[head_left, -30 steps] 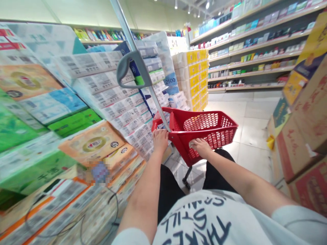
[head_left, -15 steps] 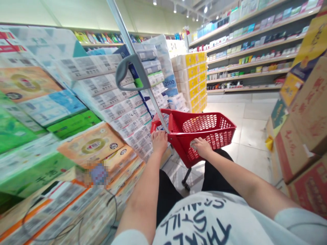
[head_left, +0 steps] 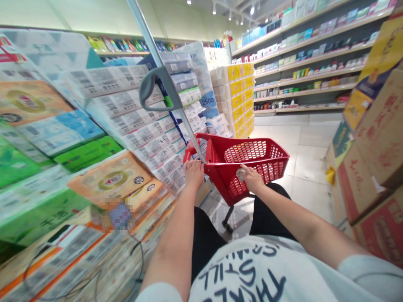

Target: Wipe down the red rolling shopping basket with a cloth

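A red shopping cart (head_left: 217, 167) with perforated sides stands in front of me, its basket pointing to the right. My left hand (head_left: 194, 173) is closed around the cart's red handle (head_left: 190, 151) at the near left end. Beside the basket's near wall is my right hand (head_left: 252, 178), its fingers pinched on a small pale crumpled thing (head_left: 241, 173) whose kind I cannot make out. A metal pole (head_left: 151, 35) with a grey loop grip (head_left: 162, 90) rises from the cart and leans left.
Stacked tissue packs (head_left: 110, 178) and paper bundles line the left side. Yellow-and-white packs (head_left: 241, 100) stand beyond the cart. Cardboard boxes (head_left: 378, 142) rise at the right, with pale floor tiles (head_left: 302, 151) between. Stocked shelves (head_left: 302, 71) run along the back. A black cable (head_left: 141, 256) lies at lower left.
The cart and my left hand sit slightly further left in view. My right hand has shifted slightly up and right along the basket wall, showing more of the pale thing.
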`<action>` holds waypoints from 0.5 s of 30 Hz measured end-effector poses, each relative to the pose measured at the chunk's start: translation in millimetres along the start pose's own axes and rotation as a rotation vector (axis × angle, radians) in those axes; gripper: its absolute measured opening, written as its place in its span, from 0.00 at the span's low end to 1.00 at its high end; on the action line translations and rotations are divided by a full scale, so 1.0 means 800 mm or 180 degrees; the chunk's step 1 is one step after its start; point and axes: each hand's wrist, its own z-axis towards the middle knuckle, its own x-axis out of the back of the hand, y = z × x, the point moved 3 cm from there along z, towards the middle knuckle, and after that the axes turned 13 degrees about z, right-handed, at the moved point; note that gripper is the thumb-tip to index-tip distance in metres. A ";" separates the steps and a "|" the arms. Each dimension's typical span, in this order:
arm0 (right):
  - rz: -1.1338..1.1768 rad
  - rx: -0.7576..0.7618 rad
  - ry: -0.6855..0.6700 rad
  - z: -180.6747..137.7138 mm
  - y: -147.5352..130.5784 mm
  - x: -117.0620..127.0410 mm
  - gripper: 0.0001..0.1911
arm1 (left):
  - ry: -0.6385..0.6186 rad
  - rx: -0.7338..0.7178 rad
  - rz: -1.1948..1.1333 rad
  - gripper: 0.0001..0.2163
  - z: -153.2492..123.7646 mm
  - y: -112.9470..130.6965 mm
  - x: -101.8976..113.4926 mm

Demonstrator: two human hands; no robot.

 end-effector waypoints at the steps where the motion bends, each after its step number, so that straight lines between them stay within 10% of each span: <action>1: 0.0103 0.0091 0.0115 0.009 -0.007 0.006 0.15 | -0.0001 -0.0012 0.0012 0.14 0.000 0.000 0.000; 7: 0.0765 0.0695 0.0671 0.069 -0.058 0.041 0.18 | -0.0052 -0.0004 0.0082 0.14 0.000 0.000 0.002; 15: 0.0746 0.0127 0.0521 0.064 -0.039 0.024 0.17 | -0.0025 -0.0023 0.0058 0.14 -0.006 0.001 0.004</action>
